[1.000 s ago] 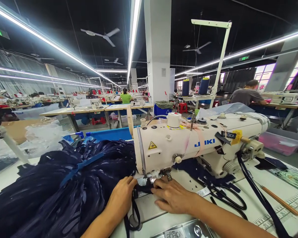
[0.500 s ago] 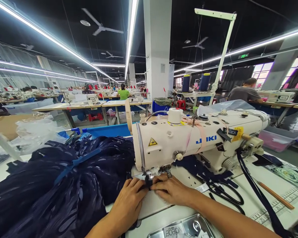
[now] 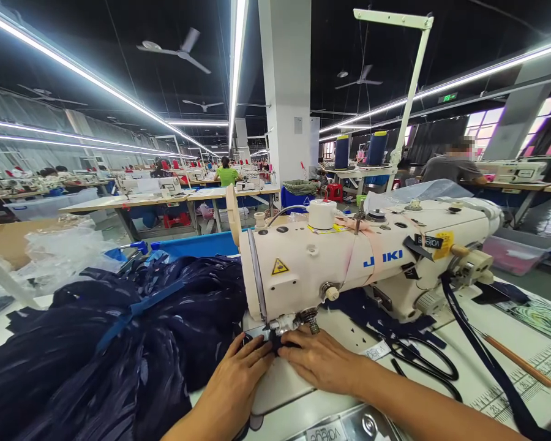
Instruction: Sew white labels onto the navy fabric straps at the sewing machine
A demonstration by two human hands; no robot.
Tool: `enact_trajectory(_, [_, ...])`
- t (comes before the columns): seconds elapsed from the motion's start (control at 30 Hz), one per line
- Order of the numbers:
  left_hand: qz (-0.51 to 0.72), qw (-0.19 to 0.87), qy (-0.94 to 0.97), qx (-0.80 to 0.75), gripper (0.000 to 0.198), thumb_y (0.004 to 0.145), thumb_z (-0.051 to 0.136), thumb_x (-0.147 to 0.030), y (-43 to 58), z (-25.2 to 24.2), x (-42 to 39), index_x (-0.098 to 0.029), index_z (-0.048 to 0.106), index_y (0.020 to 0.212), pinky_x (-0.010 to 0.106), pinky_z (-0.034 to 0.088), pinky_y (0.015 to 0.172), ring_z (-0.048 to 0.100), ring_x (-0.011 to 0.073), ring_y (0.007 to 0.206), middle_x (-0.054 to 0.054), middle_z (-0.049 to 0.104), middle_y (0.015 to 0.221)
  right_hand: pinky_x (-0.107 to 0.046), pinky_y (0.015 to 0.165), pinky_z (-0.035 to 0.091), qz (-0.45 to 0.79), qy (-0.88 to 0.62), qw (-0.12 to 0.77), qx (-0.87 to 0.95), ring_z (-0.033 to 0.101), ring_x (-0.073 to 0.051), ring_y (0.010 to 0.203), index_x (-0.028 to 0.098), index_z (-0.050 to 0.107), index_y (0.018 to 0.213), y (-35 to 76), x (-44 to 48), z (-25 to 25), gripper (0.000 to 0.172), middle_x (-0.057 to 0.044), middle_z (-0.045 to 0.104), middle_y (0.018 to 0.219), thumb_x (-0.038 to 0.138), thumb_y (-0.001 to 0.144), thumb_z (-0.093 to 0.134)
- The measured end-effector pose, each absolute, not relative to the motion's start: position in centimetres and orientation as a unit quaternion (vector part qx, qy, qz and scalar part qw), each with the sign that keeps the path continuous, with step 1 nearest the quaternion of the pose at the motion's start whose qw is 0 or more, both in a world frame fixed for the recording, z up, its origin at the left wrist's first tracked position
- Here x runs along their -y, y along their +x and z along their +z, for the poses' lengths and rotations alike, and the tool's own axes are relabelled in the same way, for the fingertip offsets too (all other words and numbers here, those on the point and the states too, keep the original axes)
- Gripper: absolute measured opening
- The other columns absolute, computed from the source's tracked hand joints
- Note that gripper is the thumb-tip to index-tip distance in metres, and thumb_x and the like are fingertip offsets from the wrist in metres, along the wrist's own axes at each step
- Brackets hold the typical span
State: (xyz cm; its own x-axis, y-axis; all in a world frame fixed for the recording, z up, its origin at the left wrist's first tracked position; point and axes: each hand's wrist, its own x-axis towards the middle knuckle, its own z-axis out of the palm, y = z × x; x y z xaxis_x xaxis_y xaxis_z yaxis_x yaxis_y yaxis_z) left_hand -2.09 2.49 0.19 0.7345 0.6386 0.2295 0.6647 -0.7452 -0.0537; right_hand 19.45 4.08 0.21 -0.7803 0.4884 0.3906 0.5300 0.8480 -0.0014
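A white JUKI sewing machine (image 3: 303,263) stands in front of me, its presser foot (image 3: 272,331) close above the bed. A small piece of dark fabric (image 3: 275,346) lies under the foot, mostly covered by my fingers. From the left, my left hand (image 3: 245,370) grips its edge with bent fingers beside the needle area. My right hand (image 3: 319,358) holds the same piece from the right, fingertips against it under the machine head. The ends of the fabric are hidden. A large bundle of navy fabric (image 3: 165,337), tied with a blue strip (image 3: 140,306), lies left of my hands.
Black scissors (image 3: 429,361) and an orange-handled tool (image 3: 518,360) lie to the right. A metal tray (image 3: 370,422) with labels sits at the near edge. A dark strap (image 3: 482,343) hangs off the machine. Other people work at tables behind.
My left hand's fingers have shifted and lie more stretched out beside the foot. The dark piece sits lower, exposing more of the metal foot. The view has shifted slightly.
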Motion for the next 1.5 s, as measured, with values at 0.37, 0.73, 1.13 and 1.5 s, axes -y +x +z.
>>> enact_trajectory(0.37, [-0.031, 0.042, -0.921, 0.387, 0.05, 0.072, 0.035, -0.002, -1.8, 1.3, -2.9, -0.019, 0.05, 0.117, 0.051, 0.032, 0.097, 0.041, 0.0234, 0.117, 0.006, 0.049, 0.124, -0.033, 0.082, 0.041, -0.071, -0.299, 0.164, 0.937, 0.052, -0.022, 0.094, 0.014, 0.055, 0.108, 19.0, -4.3, -0.1, 0.029, -0.009, 0.055, 0.113, 0.029, 0.085, 0.046])
enact_trajectory(0.73, [-0.098, 0.092, -0.895, 0.425, 0.035, 0.076, 0.039, -0.007, -0.7, 2.0, -3.0, -0.015, 0.06, 0.103, 0.041, 0.037, 0.092, 0.051, 0.023, 0.104, 0.009, 0.06, 0.108, -0.035, 0.085, 0.04, 0.033, -0.381, 0.14, 0.913, 0.051, -0.025, 0.101, 0.016, 0.051, 0.118, 19.4, -4.9, 0.5, 0.038, -0.01, 0.057, 0.114, 0.032, 0.084, 0.045])
enact_trajectory(1.13, [-0.007, 0.171, -0.814, 0.555, 0.033, 0.078, 0.047, -0.02, 0.8, 2.8, -1.9, -0.016, 0.057, 0.109, 0.049, 0.026, 0.092, 0.049, 0.0281, 0.1, 0.013, 0.058, 0.107, -0.04, 0.093, 0.03, -0.065, -0.358, 0.064, 0.929, 0.052, -0.027, 0.096, 0.006, 0.06, 0.094, 19.2, -3.0, 2.0, 0.03, -0.017, 0.06, 0.097, 0.031, 0.08, 0.05])
enact_trajectory(1.5, [-0.011, 0.132, -0.854, 0.504, 0.027, 0.075, 0.045, -0.011, 0.4, 2.9, -3.1, -0.016, 0.058, 0.098, 0.046, 0.029, 0.092, 0.048, 0.0258, 0.101, 0.009, 0.059, 0.098, -0.028, 0.078, 0.04, -0.14, -0.265, 0.097, 0.949, 0.053, -0.018, 0.081, 0.011, 0.058, 0.081, 20.4, -3.9, 1.3, 0.021, -0.008, 0.058, 0.083, -0.002, 0.07, 0.046])
